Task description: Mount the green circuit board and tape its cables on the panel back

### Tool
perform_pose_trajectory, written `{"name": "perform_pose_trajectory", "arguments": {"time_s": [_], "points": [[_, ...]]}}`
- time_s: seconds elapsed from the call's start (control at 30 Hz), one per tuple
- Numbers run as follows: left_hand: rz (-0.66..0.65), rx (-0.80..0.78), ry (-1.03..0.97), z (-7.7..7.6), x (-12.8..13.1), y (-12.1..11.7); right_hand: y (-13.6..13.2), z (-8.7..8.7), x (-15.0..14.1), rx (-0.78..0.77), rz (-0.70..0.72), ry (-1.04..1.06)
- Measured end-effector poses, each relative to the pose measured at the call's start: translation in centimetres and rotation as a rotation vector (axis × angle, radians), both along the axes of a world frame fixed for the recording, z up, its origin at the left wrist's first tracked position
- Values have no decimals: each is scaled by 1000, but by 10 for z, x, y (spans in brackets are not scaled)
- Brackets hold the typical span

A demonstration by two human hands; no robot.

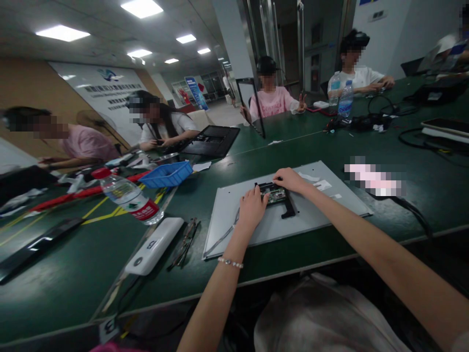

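Observation:
A grey metal panel (315,210) lies flat on the green table in front of me. A small circuit board (275,193) in a black bracket (288,210) sits near its middle. My left hand (252,206) rests on the panel with its fingers curled against the board's left end. My right hand (290,179) comes in from the right, fingers bent over the board's top edge. A thin grey cable (223,237) runs along the panel's left side. White tape strips (322,185) lie beyond my right hand.
A water bottle (129,197), white box (156,246), tweezers (185,244) and blue bin (166,174) lie left. A black cable (410,210) trails right. Several other people sit across the table with black frames (212,141), bottles (346,100) and cables.

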State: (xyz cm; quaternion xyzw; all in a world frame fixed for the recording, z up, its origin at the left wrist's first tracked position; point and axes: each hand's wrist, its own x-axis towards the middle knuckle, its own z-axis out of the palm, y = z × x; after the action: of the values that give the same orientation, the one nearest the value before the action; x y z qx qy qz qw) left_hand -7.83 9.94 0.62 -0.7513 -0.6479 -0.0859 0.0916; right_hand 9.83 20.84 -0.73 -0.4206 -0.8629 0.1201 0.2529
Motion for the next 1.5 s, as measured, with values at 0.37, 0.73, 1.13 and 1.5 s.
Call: {"name": "perform_pose_trajectory", "arguments": {"time_s": [0.37,0.73,1.13,1.5], "points": [[37,-5,-16,0,0,2,-2,1,0,4,-9,56],[37,-14,-41,2,0,1,2,-8,-2,-3,-33,77],[28,-25,-70,8,2,-2,2,-5,4,-30,25,114],[40,12,-54,5,-1,-3,-7,8,0,35,-78,125]]}}
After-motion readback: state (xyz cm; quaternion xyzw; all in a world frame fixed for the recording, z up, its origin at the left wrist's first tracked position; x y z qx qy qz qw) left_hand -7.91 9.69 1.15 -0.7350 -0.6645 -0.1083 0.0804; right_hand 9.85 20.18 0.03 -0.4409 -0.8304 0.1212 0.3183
